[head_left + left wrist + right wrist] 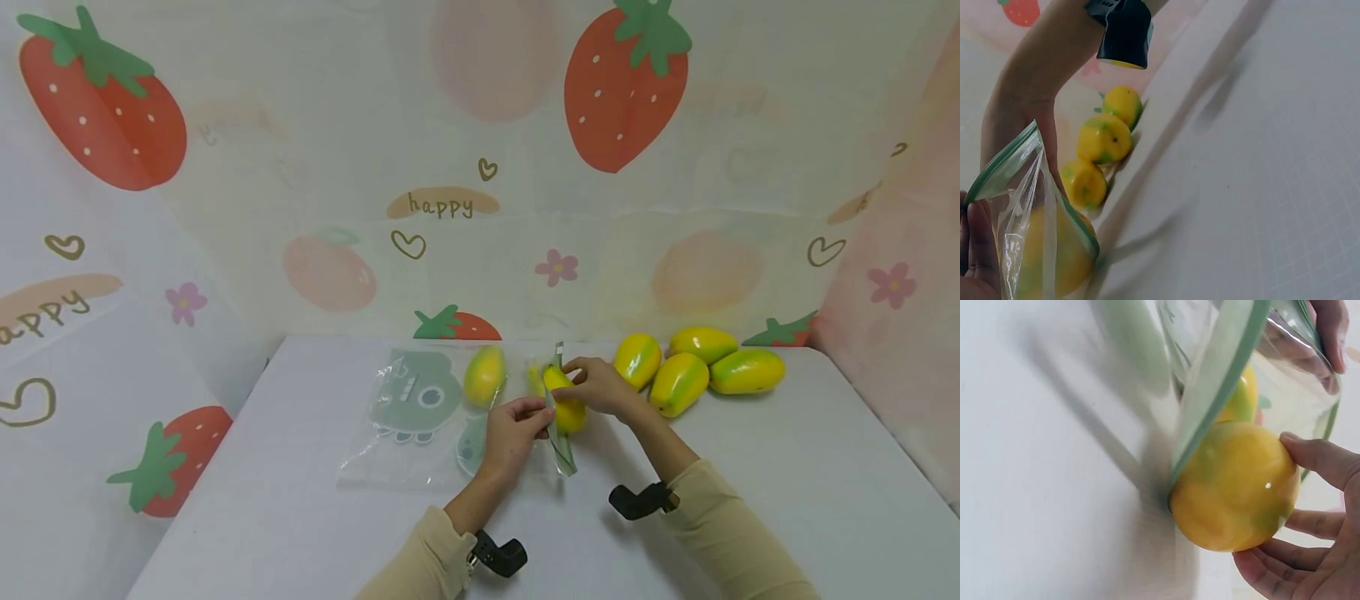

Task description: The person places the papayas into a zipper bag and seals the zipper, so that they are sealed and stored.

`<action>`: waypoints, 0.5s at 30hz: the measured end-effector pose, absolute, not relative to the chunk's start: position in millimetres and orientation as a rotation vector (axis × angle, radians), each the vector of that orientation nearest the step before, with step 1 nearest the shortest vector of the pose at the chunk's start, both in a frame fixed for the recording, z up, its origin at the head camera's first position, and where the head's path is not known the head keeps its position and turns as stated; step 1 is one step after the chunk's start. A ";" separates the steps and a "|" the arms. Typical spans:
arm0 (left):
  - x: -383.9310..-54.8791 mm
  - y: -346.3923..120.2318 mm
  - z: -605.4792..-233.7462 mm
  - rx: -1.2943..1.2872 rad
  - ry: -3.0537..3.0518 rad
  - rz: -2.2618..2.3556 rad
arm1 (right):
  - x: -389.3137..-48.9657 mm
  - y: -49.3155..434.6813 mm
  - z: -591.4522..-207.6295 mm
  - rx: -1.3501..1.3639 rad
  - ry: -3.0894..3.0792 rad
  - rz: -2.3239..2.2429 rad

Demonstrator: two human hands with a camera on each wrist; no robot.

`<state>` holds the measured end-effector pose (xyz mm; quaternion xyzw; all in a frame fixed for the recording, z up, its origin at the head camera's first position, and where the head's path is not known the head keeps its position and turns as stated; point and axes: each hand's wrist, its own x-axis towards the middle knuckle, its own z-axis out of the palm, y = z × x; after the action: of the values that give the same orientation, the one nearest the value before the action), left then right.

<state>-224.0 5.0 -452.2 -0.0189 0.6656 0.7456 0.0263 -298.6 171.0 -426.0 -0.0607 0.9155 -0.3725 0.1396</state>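
A clear zip bag (360, 462) with a green cartoon creature print lies flat on the table, its green-edged mouth facing right. My left hand (513, 437) pinches the rim of the mouth between thumb and fingers, holding it apart. My right hand (603, 387) grips a yellow-green mango (1235, 487) by its outer end, thumb on one side and fingers on the other. The mango's far end sits within the bag's opening, between the green edges. Inside the bag lies one mango (484, 377), and another yellow fruit (1244, 397) shows just past the held one.
Several more mangoes (678, 383) lie grouped at the back right of the white table (262, 508), close to my right forearm. Behind the table hangs a backdrop (517, 167) printed with strawberries. Both wrists wear black cameras.
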 end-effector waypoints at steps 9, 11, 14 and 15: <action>-222.3 6.6 -457.1 -0.050 2.057 2.301 | -295.5 153.5 -442.0 0.046 2.703 -1.373; -222.4 6.5 -458.3 -0.046 2.060 2.310 | -294.9 150.6 -445.7 0.063 2.712 -1.403; -220.3 4.8 -453.2 -0.042 2.052 2.314 | -294.3 149.4 -447.0 0.060 2.715 -1.379; -218.5 3.8 -449.5 -0.041 2.049 2.313 | -294.5 150.0 -446.6 0.054 2.705 -1.364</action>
<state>-218.5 3.8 -449.5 -0.0132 0.6628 0.7483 0.0256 -294.5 150.0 -446.6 0.0177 0.8914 -0.4494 0.0561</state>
